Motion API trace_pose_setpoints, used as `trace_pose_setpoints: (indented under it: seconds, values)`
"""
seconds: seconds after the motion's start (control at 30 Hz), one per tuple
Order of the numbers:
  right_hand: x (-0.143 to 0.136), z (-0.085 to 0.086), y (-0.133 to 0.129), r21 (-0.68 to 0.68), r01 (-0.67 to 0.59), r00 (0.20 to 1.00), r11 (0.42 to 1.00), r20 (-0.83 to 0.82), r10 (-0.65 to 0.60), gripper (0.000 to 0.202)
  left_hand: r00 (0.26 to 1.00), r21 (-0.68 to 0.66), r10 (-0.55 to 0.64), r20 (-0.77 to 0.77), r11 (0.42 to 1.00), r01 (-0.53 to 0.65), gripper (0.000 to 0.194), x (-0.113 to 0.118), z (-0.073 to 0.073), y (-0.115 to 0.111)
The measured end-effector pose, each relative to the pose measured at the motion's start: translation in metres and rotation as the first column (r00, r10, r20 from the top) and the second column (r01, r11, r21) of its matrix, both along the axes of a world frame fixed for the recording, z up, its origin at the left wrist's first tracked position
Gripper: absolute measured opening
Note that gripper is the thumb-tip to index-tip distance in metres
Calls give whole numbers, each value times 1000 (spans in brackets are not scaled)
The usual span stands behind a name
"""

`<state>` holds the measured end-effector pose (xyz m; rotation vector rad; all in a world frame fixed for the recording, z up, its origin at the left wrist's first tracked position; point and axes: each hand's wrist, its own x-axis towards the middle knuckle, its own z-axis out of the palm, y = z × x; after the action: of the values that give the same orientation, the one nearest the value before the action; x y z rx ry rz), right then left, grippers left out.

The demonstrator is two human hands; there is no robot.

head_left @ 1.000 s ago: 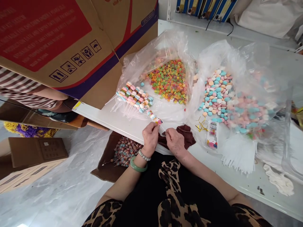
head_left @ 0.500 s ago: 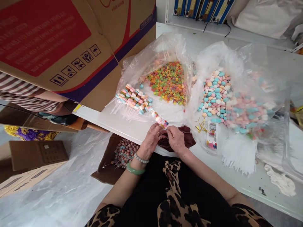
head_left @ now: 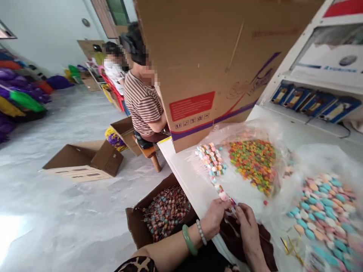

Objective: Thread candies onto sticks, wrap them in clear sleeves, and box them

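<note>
A candy skewer (head_left: 219,188) in a clear printed wrapper slants up and left from my hands. My left hand (head_left: 214,216), with a jade bangle and a bead bracelet on its wrist, pinches the near end of the wrapper. My right hand (head_left: 250,226) has its thumb and fingers closed at the same end, fingertips close to my left ones. Beneath both hands lies a dark brown cloth (head_left: 265,241). Unwrapped candy skewers (head_left: 210,158) lie in a row beyond the wrapped one, their white sticks pointing left.
Ring-shaped gummies (head_left: 252,162) and pastel candies (head_left: 326,207) lie on clear plastic. Gold twist ties (head_left: 292,247) are at the right. A box of finished skewers (head_left: 167,213) stands below the table's left edge. A tall carton (head_left: 204,71) stands at the back; a seated person (head_left: 144,102) is beyond it.
The view has swung left and up, bringing the floor and two seated people into sight. Both hands still hold the wrapped skewer over the cloth.
</note>
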<state>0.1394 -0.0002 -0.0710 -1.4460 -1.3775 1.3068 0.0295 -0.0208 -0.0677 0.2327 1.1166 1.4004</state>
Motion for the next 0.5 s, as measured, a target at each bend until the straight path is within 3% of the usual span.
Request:
trace_pose_setpoints:
  seconds: [0.13, 0.23, 0.33, 0.4, 0.43, 0.47, 0.5]
  values:
    - [-18, 6, 6, -283, -139, 929, 949, -369, 26, 39, 993, 139, -44, -108, 989, 58, 50, 1, 3, -4]
    - [-23, 0, 5, -421, -232, 841, 877, -539, -36, 38, 990, 104, -113, -88, 987, 122, 54, -6, 3, -1]
    - [-17, -15, 1, -570, -413, 789, 710, -614, -34, 47, 952, 28, -299, 58, 954, 298, 49, -17, -1, 0]
    - [-9, -24, -4, -618, -501, 782, 606, -623, 13, 50, 921, 17, -356, 156, 934, 357, 40, -21, -5, -1]
    - [-4, -27, -7, -617, -515, 788, 595, -613, 46, 51, 918, 14, -351, 186, 935, 355, 36, -21, -7, -3]
    - [0, -28, -9, -598, -509, 799, 620, -596, 81, 49, 923, 8, -328, 200, 943, 333, 32, -21, -8, -3]
    - [4, -27, -11, -566, -457, 837, 686, -534, 116, 46, 928, -6, -304, 215, 950, 313, 27, -21, -9, -4]
